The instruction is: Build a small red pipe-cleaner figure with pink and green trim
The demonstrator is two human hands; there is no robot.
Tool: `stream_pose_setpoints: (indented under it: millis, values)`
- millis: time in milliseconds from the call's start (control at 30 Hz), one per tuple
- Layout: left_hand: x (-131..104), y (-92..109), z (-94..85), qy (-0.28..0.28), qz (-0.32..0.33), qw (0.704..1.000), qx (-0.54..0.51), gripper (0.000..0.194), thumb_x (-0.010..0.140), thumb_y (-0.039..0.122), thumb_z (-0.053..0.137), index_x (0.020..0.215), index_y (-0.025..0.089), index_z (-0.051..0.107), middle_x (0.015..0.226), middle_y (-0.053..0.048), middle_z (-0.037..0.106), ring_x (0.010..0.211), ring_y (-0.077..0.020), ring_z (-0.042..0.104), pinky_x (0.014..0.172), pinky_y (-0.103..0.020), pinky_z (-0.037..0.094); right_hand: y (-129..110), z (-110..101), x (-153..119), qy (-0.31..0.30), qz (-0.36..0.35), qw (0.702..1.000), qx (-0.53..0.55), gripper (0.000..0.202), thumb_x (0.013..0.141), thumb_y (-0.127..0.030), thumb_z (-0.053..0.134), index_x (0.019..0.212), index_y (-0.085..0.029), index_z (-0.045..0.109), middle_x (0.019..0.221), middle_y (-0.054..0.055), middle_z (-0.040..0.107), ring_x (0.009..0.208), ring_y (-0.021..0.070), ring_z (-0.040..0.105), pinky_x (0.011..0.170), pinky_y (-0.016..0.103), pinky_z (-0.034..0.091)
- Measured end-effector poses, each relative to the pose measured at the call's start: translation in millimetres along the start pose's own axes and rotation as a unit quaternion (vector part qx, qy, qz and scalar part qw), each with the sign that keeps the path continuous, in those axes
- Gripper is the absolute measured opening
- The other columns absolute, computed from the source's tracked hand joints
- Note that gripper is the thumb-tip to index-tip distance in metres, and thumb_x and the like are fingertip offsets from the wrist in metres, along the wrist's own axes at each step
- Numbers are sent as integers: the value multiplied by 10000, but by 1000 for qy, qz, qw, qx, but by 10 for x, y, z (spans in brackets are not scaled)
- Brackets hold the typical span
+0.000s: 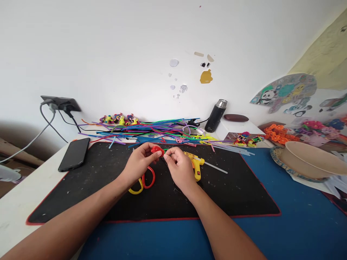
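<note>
My left hand (139, 160) pinches a small red fuzzy pipe-cleaner piece (157, 149) between thumb and forefinger, above the black mat. Close against it, my right hand (181, 168) has its thumb and fingertips pressed together at the piece's right side. A short bit of green pipe cleaner (166, 150) shows between the hands; its far end is hidden by the fingers. Scissors with a red and a yellow handle (153, 177) lie below the left hand, their blades mostly covered. A yellow glue gun (198, 172) rests just right of my right hand, a clear glue stick (217, 167) in its back.
A heap of coloured pipe cleaners (151, 129) runs along the wall, near a black flask (216, 115). At left lie a phone (74, 154) and a wall socket with cables (61, 103). To the right are loose glue sticks (235, 150), orange fuzzy flowers (279, 133) and a bowl (314, 159).
</note>
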State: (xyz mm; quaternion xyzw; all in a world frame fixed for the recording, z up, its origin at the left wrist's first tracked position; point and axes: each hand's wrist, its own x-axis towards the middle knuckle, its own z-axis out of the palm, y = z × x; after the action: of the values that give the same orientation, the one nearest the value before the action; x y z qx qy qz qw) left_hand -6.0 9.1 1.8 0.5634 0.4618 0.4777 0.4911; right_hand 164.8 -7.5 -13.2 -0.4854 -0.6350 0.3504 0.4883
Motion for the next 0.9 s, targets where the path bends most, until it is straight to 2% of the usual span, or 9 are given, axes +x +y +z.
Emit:
stream_pose_setpoints:
  millis: [267, 700, 900]
  values:
    - [3, -29, 39, 30, 34, 998, 47, 360, 806, 497, 806, 922, 182, 677, 837, -24, 701, 751, -185, 636, 686, -295, 502, 75, 14, 18, -6, 0, 1000, -20, 140, 958, -345, 585, 866, -239, 581, 571, -71, 415, 499, 130, 354, 506, 278, 221]
    - [28, -32, 113, 43, 7, 999, 19, 391, 771, 518, 823, 899, 178, 679, 813, -19, 694, 705, -175, 641, 641, -285, 528, 94, 9, 32, -10, 13, 1000, -21, 128, 950, -346, 576, 875, -243, 590, 588, -58, 483, 515, 143, 410, 520, 275, 250]
    - [27, -85, 107, 52, 40, 997, 44, 368, 802, 505, 797, 927, 182, 673, 826, -24, 703, 732, -190, 659, 679, -307, 538, 70, 6, 32, -8, 13, 1000, -9, 127, 941, -342, 580, 866, -239, 590, 558, -68, 445, 498, 138, 379, 511, 276, 246]
